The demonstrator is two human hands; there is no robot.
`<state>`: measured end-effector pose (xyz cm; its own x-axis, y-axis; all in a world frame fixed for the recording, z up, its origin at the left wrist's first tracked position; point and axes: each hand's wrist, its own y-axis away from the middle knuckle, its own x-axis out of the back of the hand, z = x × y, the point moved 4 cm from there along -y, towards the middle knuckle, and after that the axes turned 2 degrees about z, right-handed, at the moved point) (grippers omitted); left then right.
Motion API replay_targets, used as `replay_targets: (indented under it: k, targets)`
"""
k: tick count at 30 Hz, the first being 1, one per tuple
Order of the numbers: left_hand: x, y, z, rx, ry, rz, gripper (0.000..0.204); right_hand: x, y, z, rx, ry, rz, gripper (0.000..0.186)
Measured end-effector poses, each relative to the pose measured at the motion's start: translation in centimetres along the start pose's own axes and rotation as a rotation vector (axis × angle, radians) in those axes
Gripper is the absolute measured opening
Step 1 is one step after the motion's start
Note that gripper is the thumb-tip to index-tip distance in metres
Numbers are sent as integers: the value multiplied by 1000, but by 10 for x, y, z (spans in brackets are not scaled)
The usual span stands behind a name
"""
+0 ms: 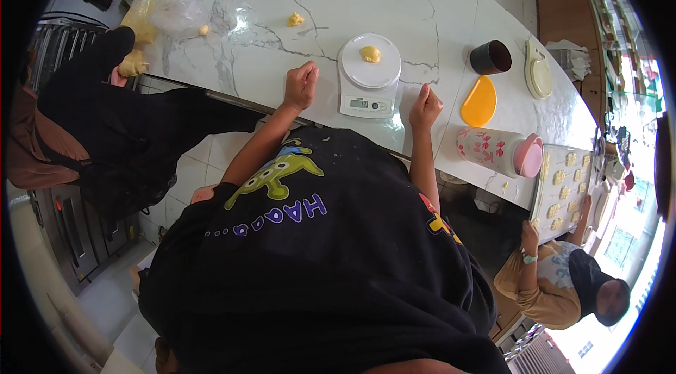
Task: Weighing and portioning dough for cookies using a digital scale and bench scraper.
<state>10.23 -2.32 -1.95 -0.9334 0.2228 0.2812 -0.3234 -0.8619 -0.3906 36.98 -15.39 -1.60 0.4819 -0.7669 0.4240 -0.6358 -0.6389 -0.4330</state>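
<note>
A white kitchen scale (367, 105) with a round top and a small display stands on the marble table in front of me. One yellow lump of dough (370, 54) lies on its plate. My left hand (301, 85) is closed in a fist on the table just left of the scale. To the scale's right, my right hand (426, 108) is also curled into a fist, thumb uppermost. Neither hand touches the scale, and nothing shows in either. A smaller, rough piece of dough (295, 19) sits farther back on the table.
Right of my hand are an orange dough scraper (479, 101), a dark cup (491, 58) and a pink-lidded bottle (501, 153). A co-worker at right holds a tray (561, 184) of shaped pieces. Another person at left handles dough (133, 63) near plastic sheeting with dough balls.
</note>
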Motion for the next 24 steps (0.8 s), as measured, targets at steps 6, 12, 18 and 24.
replay_targets:
  k: [6,12,18,24]
  targets:
    - [0,0,1,27,-1,-23,31,-1,-1,-1,14,13,-18,37]
    - [-1,1,3,39,-7,-30,31,-1,-1,2,23,32,-20,37]
    - [-2,0,3,13,-18,-35,30,0,0,2,28,34,-21,37]
    - [-1,7,19,-71,-87,-91,29,-3,0,1,50,26,-10,38]
